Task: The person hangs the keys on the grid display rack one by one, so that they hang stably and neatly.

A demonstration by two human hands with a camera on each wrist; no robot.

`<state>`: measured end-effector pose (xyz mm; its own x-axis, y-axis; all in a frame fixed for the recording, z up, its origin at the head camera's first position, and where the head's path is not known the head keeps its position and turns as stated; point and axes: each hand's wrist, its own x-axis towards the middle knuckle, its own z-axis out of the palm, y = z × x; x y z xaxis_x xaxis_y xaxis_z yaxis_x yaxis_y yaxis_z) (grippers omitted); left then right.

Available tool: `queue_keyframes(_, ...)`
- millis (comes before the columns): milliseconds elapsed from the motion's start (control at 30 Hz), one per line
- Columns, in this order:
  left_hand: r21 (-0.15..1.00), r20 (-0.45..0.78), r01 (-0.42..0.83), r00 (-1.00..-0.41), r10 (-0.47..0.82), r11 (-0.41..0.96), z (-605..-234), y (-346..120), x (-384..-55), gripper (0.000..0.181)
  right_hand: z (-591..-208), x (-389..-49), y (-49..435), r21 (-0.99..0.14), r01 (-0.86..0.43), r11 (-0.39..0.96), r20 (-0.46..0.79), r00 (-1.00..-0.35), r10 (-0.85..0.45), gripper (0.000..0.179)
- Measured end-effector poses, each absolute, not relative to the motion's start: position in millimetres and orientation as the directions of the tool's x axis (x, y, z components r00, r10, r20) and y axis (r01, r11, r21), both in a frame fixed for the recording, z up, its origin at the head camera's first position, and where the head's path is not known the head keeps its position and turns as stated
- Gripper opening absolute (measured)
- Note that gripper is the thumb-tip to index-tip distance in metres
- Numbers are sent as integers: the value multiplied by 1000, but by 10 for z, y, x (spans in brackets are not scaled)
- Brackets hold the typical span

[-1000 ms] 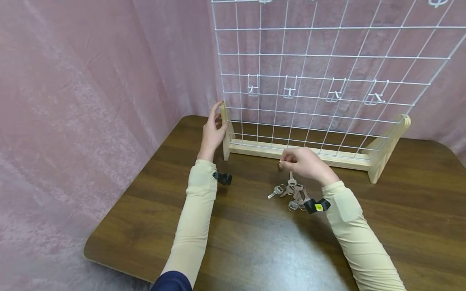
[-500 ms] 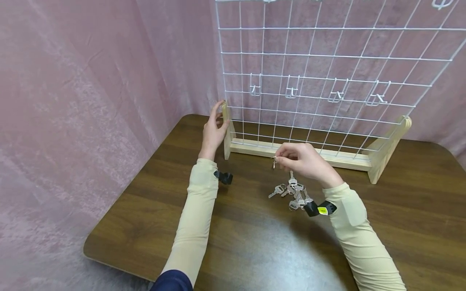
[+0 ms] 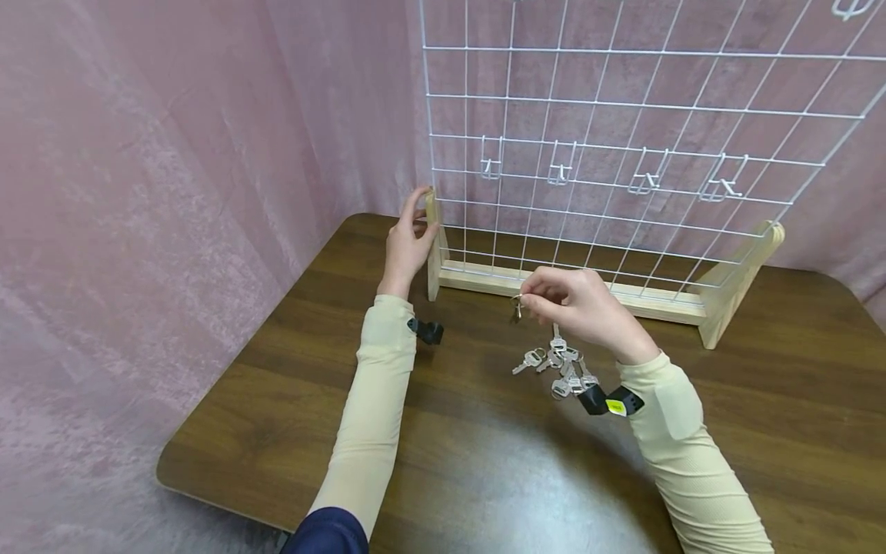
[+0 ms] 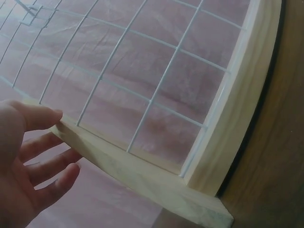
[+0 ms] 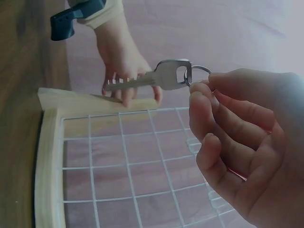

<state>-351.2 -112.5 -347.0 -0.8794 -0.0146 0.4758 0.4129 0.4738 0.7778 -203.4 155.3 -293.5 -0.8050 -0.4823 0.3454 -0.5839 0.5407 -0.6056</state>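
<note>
My right hand (image 3: 577, 304) pinches a small metal ring (image 5: 203, 68) between thumb and forefinger, with a silver key (image 5: 167, 75) hanging from it above the table. Below that hand, a pile of loose silver keys (image 3: 569, 360), some with rings, lies on the tabletop. At the far left, my left hand (image 3: 407, 246) grips the wooden side piece (image 3: 434, 273) of a display rack, thumb on one face and fingers on the other. The rack's white wire grid (image 3: 550, 99) rises from a wooden base (image 3: 477, 278), and several white hooks (image 3: 491, 169) hang in a row across it.
The brown wooden table (image 3: 291, 408) has a rounded left edge. At the right end of the rack stands a second wooden side piece (image 3: 744, 285). Another white hook (image 3: 851, 9) shows higher on the grid. A pink curtain (image 3: 208, 154) hangs behind.
My right hand has moved slightly left and up with the key and ring, away from the pile. My left hand keeps its grip on the rack; the head view has shifted slightly.
</note>
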Motion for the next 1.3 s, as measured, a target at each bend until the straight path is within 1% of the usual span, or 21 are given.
queue_keyframes(133,782,475,416,-880,-11,464,-3460,-1116,-3511,57,-2856,-2046,1568,-540,-636,551,403,-770,-495,7)
queue_keyframes(267,792,462,410,-887,-4,451,-3459,-1109,-3497,58,-2742,-2076,1597,-457,-681,572,457,-732,-506,5)
queue_keyframes(533,791,451,410,-892,20,455,-3430,-1100,-3492,60,-2522,-2159,1657,-345,-719,604,548,-676,-492,3)
queue_keyframes(800,797,431,382,-902,3,467,-3426,-1092,-3476,62,-2301,-2269,1665,-244,-721,649,584,-643,-495,5)
queue_keyframes(1033,828,404,350,-914,-33,439,-3436,-1018,-3450,67,-1933,-2338,1684,-148,-720,679,605,-608,-513,5)
queue_keyframes(1167,838,430,361,-898,-87,409,-3455,-942,-3445,68,-1748,-2361,1667,-121,-701,702,629,-602,-493,5)
queue_keyframes(1300,842,438,353,-889,-135,409,-3481,-863,-3440,70,-1646,-2393,1644,-142,-703,697,662,-591,-461,6)
